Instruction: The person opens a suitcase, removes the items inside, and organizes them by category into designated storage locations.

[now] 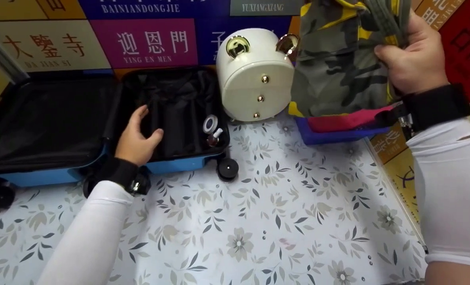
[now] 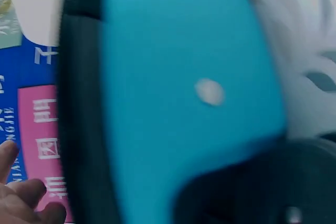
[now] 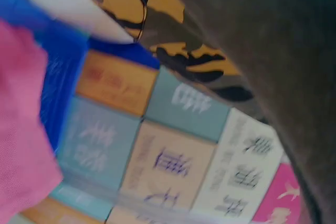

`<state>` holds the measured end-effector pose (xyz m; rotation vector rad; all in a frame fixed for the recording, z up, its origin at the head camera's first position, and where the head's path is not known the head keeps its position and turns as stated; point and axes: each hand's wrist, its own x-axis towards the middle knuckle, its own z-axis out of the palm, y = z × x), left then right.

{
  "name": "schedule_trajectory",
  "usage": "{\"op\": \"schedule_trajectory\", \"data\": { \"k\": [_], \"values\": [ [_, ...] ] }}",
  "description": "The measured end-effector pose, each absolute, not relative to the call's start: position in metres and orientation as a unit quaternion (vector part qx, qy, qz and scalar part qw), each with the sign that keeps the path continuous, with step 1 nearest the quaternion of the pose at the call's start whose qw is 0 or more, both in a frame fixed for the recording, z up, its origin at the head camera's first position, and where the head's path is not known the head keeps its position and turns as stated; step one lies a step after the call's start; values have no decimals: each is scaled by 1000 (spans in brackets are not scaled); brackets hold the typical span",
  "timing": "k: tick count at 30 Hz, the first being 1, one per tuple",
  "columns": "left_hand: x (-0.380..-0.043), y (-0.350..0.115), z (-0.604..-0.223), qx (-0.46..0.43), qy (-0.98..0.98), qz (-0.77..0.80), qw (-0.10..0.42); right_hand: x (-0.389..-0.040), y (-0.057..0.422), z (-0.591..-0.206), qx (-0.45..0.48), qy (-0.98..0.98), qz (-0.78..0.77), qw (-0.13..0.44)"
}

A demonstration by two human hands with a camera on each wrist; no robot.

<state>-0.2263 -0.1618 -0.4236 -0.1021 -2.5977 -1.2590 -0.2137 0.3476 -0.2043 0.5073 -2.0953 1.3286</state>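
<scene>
My right hand (image 1: 420,55) grips a folded camouflage garment (image 1: 337,67) in grey, black and yellow, lifted at the upper right; its thumb lies across the front. In the right wrist view the same camouflage cloth (image 3: 205,61) hangs close to the camera. Over the right half of an open blue suitcase (image 1: 179,165) with black lining, my left hand (image 1: 137,138) hovers with fingers spread and nothing held. Inside that half lie a round white case (image 1: 210,124) with a dark centre and a small bottle (image 1: 214,138) with a pale cap. The left wrist view shows the suitcase's blue side (image 2: 168,77), blurred.
A white rounded box (image 1: 254,75) with gold knobs and gold ear-like rings stands right of the suitcase. Beyond it, a blue basket (image 1: 326,137) holds pink-red cloth (image 1: 345,120), partly behind the garment. A flower-patterned cover (image 1: 258,206) lies beneath; lettered panels (image 1: 151,43) line the back.
</scene>
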Motion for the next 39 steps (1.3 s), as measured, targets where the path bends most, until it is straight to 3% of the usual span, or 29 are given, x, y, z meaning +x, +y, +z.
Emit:
{"op": "schedule_trajectory", "data": {
  "k": [10,15,18,22,25,29,35,39],
  "values": [
    [-229,-164,-446,-15,-929,-342,139,-249,392,-226,104,-853,458,226],
    [-229,-160,-448,8,-938,-316,142,-281,427,-259,30,-856,482,186],
    [-228,-158,-449,12,-943,-305,136,-290,446,-290,-41,-880,457,118],
    [-228,-155,-448,15,-944,-301,132,-288,461,-326,-90,-926,365,-30],
    [-227,-155,-448,17,-945,-299,131,-285,466,-343,-101,-949,288,-83],
    [-227,-157,-447,24,-948,-291,128,-285,467,-353,-126,-962,236,-60],
    [-229,-158,-448,33,-952,-280,117,-290,458,-371,-176,-958,223,38],
    [-230,-157,-449,36,-954,-275,110,-291,446,-385,-181,-969,162,48]
  ]
}}
